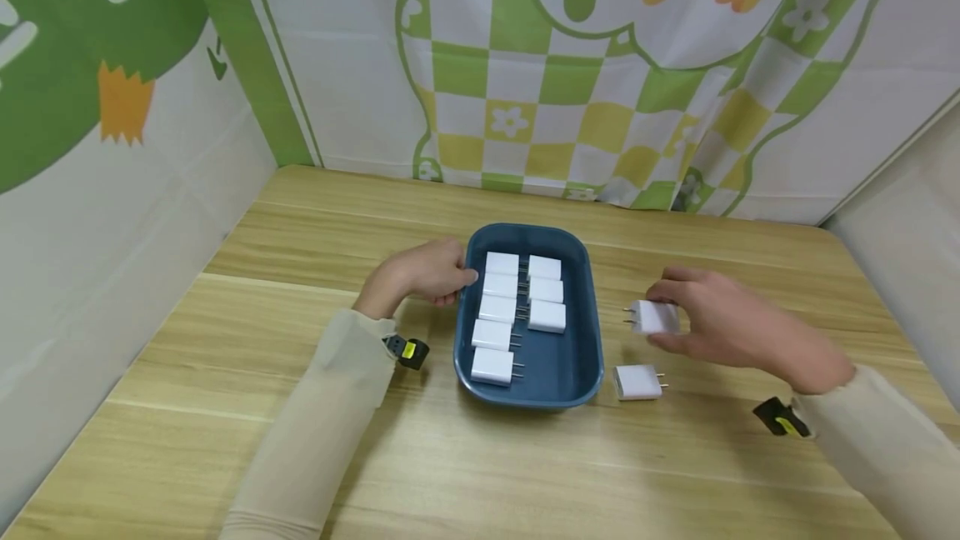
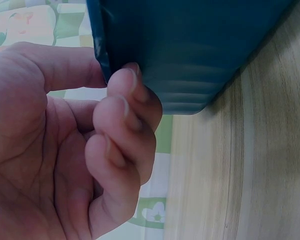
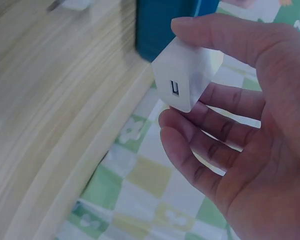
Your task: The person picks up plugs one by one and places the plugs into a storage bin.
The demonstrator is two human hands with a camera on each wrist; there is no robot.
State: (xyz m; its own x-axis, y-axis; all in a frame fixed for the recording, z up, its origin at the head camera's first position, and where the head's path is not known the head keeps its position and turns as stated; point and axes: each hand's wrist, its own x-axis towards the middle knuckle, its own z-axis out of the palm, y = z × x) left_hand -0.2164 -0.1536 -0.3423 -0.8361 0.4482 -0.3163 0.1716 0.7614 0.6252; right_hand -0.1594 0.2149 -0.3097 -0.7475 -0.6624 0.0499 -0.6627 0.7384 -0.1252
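A dark blue plastic tray (image 1: 558,373) stands mid-table with white USB charger plugs (image 1: 498,308) lying in two columns, several in the left one and 3 in the right. My left hand (image 1: 431,272) pinches the tray's left rim between thumb and curled fingers; the left wrist view shows the fingertips under the rim (image 2: 101,50). To the right of the tray, my right hand (image 1: 705,315) grips one white charger plug (image 1: 656,317) between thumb and fingers, prongs pointing left at the tray. Its USB port (image 3: 175,88) faces the right wrist camera.
Another white charger plug (image 1: 637,382) lies on the wooden table (image 1: 300,357) just right of the tray, prongs pointing right. A green, yellow and white patterned curtain (image 1: 517,65) hangs along the table's back edge, and white fabric closes off both sides.
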